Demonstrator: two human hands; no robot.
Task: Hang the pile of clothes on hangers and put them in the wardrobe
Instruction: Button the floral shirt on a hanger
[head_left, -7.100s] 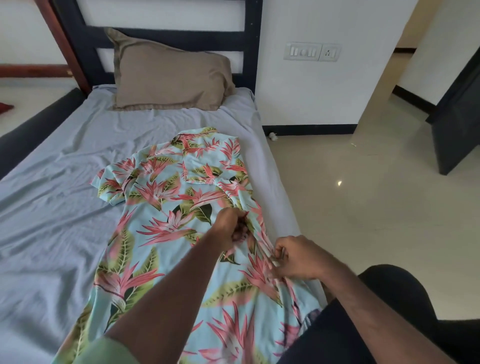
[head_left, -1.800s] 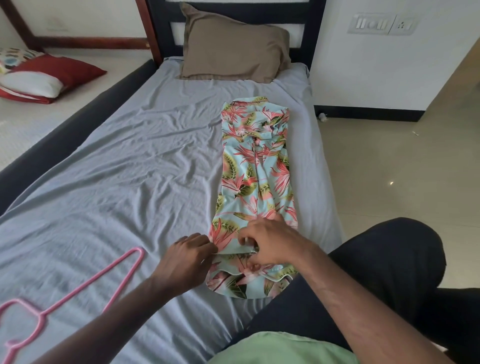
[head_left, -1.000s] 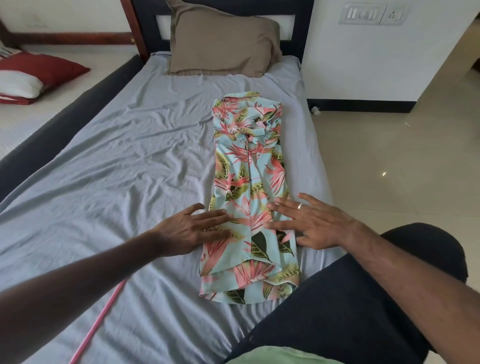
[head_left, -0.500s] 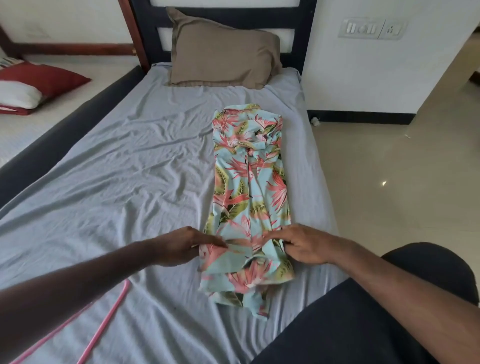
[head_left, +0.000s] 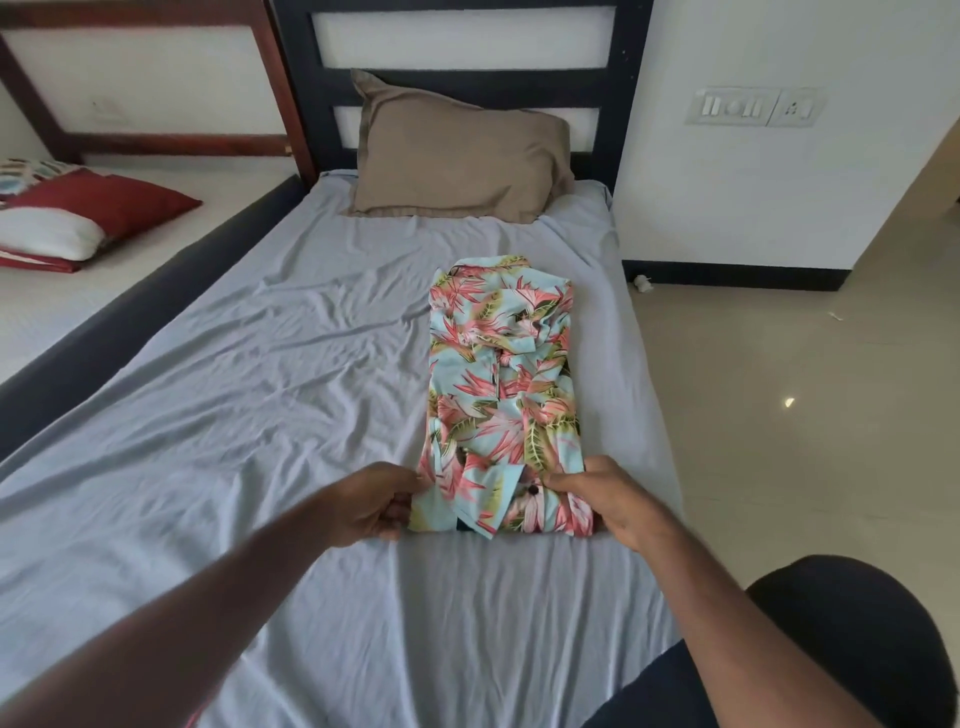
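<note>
On the bed, we grip the near edge of the folded floral shirt with left hand and right hand; no hanger or wardrobe is visible, so hanging remains outstanding.

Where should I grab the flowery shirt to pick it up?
Probably at the near folded end, one hand on each side corner, as the left hand and right hand do now. The shirt lies folded narrow, so holding both corners should keep the folds together.
</note>
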